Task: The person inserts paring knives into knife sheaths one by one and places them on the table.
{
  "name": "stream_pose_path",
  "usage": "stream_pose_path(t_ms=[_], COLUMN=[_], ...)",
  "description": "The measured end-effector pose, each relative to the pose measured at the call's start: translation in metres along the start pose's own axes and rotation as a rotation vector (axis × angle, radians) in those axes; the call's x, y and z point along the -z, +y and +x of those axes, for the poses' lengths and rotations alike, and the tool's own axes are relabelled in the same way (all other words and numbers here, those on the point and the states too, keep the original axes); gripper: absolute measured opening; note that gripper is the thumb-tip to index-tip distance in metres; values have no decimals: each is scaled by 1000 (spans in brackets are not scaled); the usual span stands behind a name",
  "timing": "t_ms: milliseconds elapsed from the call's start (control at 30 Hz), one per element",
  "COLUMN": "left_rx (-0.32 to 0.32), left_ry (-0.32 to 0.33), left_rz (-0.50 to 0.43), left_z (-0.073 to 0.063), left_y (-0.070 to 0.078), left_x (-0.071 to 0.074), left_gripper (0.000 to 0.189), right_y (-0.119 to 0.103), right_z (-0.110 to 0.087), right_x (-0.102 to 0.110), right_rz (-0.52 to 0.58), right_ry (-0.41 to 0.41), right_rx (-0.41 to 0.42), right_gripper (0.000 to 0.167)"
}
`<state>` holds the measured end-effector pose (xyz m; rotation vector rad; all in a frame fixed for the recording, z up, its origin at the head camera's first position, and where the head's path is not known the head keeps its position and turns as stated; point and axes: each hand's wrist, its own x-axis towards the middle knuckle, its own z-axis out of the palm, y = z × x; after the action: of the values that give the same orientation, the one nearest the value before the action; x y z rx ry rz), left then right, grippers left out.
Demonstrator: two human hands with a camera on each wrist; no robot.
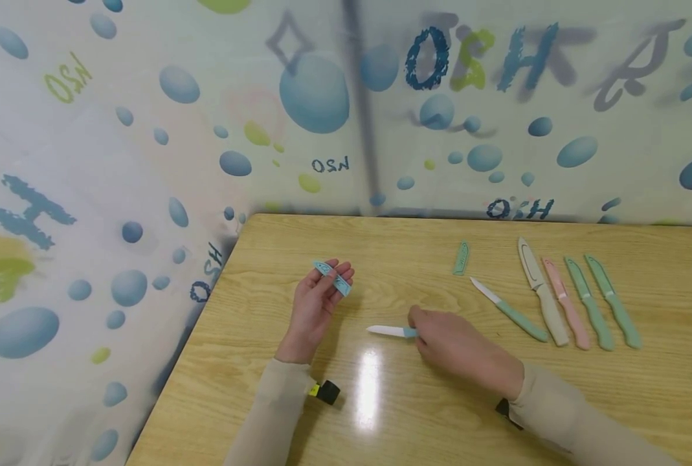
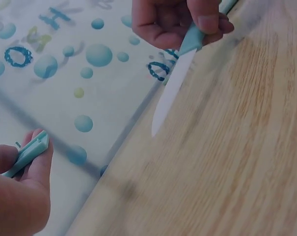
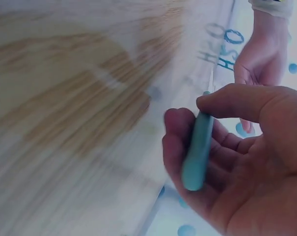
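A slim light-blue sheath (image 1: 342,285) is pinched by the left hand (image 1: 315,307). A white-bladed, light-blue-handled knife (image 1: 393,331) is gripped by the right (image 1: 459,345).

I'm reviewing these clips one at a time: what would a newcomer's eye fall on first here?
Probably the small knife with its bare white blade, held in the person's right grip near the middle of the head view. Next, the light-blue sheath in the left grip, left of that blade. Then the row of sheathed knives at the right, with an uncovered green-handled knife on their left.
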<state>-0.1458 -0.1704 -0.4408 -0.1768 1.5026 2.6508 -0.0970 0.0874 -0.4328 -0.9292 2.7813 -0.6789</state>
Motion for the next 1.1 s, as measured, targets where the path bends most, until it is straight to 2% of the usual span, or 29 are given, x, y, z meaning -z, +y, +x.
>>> stream_pose_path(t_ms=[233, 400, 533, 767, 967, 1100], left_rx=[5, 49, 68, 80, 93, 110], left_ry=[-14, -33, -45, -62, -76, -59], left_rz=[28, 37, 43, 59, 12, -29], left_z=[0, -3, -4, -7, -7, -7], left_y=[-7, -16, -22, -29, -32, -35], left_x=[-2, -7, -13, -24, -32, -35], left_gripper=[38, 39, 36, 33, 33, 32], right_y=[12, 19, 22, 27, 31, 33], right_z=[-16, -28, -34, -44, -52, -58], right_x=[7, 12, 16, 21, 20, 19], right_rz=[102, 171, 163, 122, 96, 109], right_ry=[-15, 24, 68, 138, 174, 180], right_rx=[-38, -100, -126, -132, -123, -132], right_gripper=[19, 18, 21, 14, 6, 7])
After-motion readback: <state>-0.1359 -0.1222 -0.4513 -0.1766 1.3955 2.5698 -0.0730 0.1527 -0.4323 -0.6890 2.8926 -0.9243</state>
